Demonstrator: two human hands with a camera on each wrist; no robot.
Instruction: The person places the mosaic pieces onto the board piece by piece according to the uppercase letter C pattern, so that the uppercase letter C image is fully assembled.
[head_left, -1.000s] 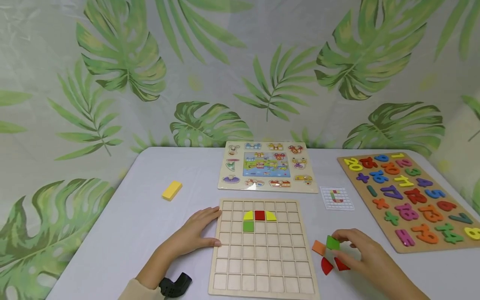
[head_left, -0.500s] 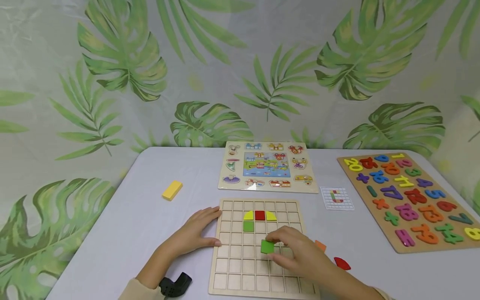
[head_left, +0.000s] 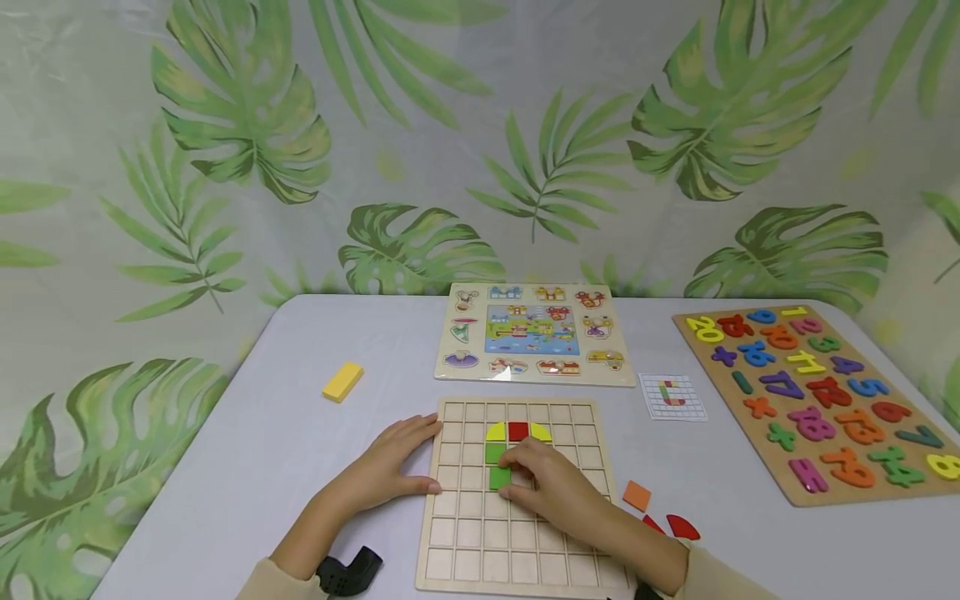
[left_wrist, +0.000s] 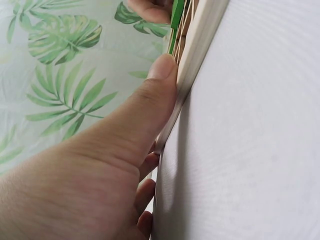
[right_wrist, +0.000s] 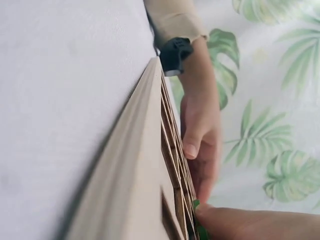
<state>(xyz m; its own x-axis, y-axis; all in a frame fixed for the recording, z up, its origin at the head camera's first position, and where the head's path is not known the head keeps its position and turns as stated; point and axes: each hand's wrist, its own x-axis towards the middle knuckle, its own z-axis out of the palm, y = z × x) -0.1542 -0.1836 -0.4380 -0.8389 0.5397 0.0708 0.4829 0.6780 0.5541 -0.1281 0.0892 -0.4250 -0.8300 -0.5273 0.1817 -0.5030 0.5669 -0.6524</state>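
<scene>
My left hand [head_left: 393,462] rests along the left edge of a wooden grid board [head_left: 495,567], thumb and fingers touching its rim. My right hand [head_left: 558,487] pinches a green square tile [head_left: 499,478] between thumb and fingers, close over the board. It is just below another green square tile [head_left: 495,453] set in the grid. Above that tile, a yellow quarter-circle tile [head_left: 496,432], a red square tile [head_left: 518,432] and a second yellow quarter-circle tile [head_left: 540,432] make a row. In the left wrist view, the held green tile [left_wrist: 177,12] appears edge-on beyond my thumb.
Right of the board lie an orange square tile [head_left: 637,497] and two red quarter-circle tiles [head_left: 682,527], one partly covered by my forearm. A pattern card [head_left: 673,397], a picture puzzle [head_left: 534,333], a number board [head_left: 783,450] and a yellow block [head_left: 342,382] surround the board.
My right hand has picked up the green tile from the loose pieces and carried it left over the board, to just below the other green tile. The left hand has stayed put.
</scene>
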